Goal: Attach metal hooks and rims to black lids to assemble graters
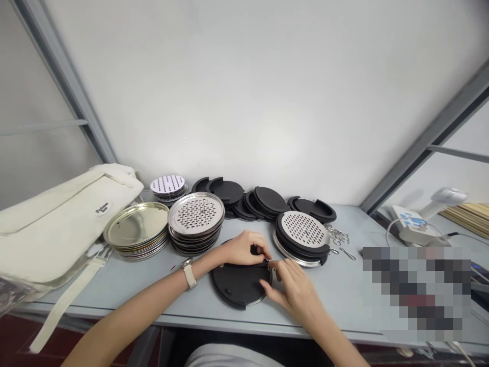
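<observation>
A black round disc (244, 285) with a raised rim lies flat near the table's front edge, under both hands. My left hand (246, 248) reaches over its far side, with the fingertips pinched together at the right edge. Meeting it there, my right hand (291, 283) has its index finger bent in against a small shiny metal piece (272, 267), and its thumb rests over the disc's rim. The fingers cover most of this metal piece. To the right lie several loose wire clips (338, 234).
Behind my hands stand stacked perforated metal plates (196, 214), golden lids (135, 224), black discs (269, 200) and a small pile topped by a white slotted disc (167, 184). A perforated plate in a black holder (304, 229) is close by. A cream bag (64, 219) lies left; a scanner (439, 201) right.
</observation>
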A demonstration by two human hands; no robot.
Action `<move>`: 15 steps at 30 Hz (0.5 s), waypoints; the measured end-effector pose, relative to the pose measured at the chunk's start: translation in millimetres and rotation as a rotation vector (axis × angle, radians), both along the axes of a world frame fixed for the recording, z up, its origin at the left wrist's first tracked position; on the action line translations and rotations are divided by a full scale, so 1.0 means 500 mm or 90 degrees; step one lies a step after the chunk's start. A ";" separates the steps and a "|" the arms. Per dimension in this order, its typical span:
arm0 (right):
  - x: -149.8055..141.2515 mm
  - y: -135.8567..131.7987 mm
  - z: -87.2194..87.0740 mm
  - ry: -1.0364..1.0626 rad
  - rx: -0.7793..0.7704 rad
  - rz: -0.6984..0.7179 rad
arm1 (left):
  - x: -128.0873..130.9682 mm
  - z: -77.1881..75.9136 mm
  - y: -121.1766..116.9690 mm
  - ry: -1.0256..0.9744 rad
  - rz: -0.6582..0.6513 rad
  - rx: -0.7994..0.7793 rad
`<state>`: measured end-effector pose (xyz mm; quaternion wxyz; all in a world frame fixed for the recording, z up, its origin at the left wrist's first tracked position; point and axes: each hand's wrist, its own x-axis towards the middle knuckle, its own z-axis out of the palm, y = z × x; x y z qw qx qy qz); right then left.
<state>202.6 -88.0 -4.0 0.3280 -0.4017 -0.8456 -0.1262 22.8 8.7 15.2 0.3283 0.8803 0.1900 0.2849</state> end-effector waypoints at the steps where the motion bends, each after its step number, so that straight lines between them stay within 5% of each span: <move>1: 0.001 0.000 0.000 0.012 -0.008 -0.005 | 0.000 0.003 -0.001 0.002 -0.001 -0.004; 15: 0.004 0.005 -0.009 0.115 -0.269 -0.042 | -0.003 0.009 -0.003 -0.001 -0.015 0.004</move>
